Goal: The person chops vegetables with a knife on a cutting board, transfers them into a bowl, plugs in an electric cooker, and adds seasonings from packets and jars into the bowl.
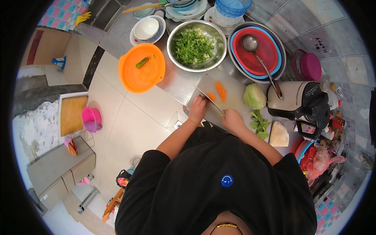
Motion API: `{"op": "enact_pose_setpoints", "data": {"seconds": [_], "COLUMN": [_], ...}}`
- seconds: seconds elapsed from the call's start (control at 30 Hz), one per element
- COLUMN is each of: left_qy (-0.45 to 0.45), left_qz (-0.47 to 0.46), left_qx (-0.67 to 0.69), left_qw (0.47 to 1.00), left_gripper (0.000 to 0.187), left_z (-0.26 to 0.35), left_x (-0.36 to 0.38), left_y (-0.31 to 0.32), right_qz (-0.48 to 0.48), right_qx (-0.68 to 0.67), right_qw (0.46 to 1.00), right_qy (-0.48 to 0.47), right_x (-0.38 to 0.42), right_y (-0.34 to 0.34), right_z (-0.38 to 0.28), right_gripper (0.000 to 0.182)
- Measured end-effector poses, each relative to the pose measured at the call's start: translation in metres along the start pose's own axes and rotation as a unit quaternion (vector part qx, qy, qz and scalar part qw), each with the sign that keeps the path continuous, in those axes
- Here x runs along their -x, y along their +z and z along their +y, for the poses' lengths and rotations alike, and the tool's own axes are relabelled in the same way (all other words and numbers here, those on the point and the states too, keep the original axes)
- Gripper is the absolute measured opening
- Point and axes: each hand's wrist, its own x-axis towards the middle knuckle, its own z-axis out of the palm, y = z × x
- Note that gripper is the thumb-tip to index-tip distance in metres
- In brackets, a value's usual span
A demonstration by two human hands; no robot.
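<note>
My right hand (234, 120) is closed around the handle of a kitchen knife (214, 104), whose blade shows almost edge-on over a pale cutting board (235, 84). On the board beside the blade, my left hand (197, 109) has its fingers curled together; whatever lies under them is hidden. Cut carrot pieces (221, 92) form a small pile past the blade, with more orange bits close to the knife. A cabbage (254, 96) sits at the board's right, and leafy green trimmings (259, 123) lie below it.
A steel bowl (169, 49) of chopped greens and an orange colander (124, 76) holding a green pepper (141, 62) stand beyond the board. Nested red and blue basins hold a ladle (250, 43). At right are a boxy appliance (288, 98) and a whitish wedge (279, 134).
</note>
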Motion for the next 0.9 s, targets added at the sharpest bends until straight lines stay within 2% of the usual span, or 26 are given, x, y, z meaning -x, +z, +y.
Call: {"op": "enact_pose_setpoints", "data": {"seconds": [0.17,0.37,0.57,0.77,0.9], "left_qy": [-0.006,-0.022,-0.01,-0.012,-0.035], "left_qz": [0.012,-0.003,0.011,0.007,0.001], "left_qx": [-0.013,-0.022,-0.012,-0.002,0.006], "left_qw": [1.0,1.0,1.0,1.0,0.999], "left_gripper": [0.018,0.02,0.018,0.016,0.018], "left_z": [-0.001,-0.003,-0.002,-0.002,-0.001], "left_x": [0.001,0.003,0.0,0.0,0.002], "left_y": [0.002,0.002,0.002,-0.001,0.0], "right_qz": [0.024,-0.014,-0.002,0.004,-0.013], "right_qx": [-0.053,-0.012,-0.008,-0.083,-0.028], "right_qw": [0.998,1.0,1.0,0.997,1.0], "right_qy": [-0.01,-0.008,0.007,-0.001,0.004], "right_x": [-0.022,0.001,-0.018,-0.025,-0.009], "right_y": [0.019,-0.01,0.012,0.017,-0.001], "right_z": [0.012,0.002,0.007,0.01,0.004], "right_gripper": [0.025,0.021,0.019,0.021,0.022]}}
